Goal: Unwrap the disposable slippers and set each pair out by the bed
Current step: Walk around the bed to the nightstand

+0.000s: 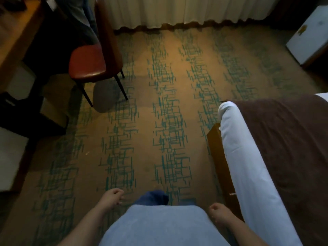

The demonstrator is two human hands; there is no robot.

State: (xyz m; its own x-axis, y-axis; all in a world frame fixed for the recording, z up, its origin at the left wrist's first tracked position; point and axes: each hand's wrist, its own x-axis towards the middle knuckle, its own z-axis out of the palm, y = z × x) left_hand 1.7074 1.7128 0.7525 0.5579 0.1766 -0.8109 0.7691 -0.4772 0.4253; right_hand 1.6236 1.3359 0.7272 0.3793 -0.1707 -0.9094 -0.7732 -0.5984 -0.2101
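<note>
a: where are the hands relative to the bed (pixel 276 157)?

b: both hang low at the person's sides, over the carpet (pixel 142 121); the right hand (pixel 219 214) is just beside the bed's white mattress edge and wooden frame, the left hand (pixel 112 197) well apart from the bed, across the person's blue shirt (pixel 159 226).

a: fingers?

b: both hands hold nothing; the left hand's fingers (pixel 118 191) are curled loosely inward, not clamped on anything; the right hand's fingers are curled in much the same loose way, though the blur makes it hard to tell how tightly.

a: and the slippers?

b: none show anywhere in this view, wrapped or not; the floor strip beside the bed carries only the green line pattern of the carpet.

a: what else lies around the bed?

b: a brown cover lies over the bed's top, with the white sheet folded down its near side; across the carpet from the bed stands a red-seated chair (pixel 88 64) on dark legs, next to a wooden desk (pixel 16 32); beyond the bed's foot hang pale curtains (pixel 177 11) reaching the floor; a white cabinet (pixel 308 36) sits past the bed's far corner.
</note>
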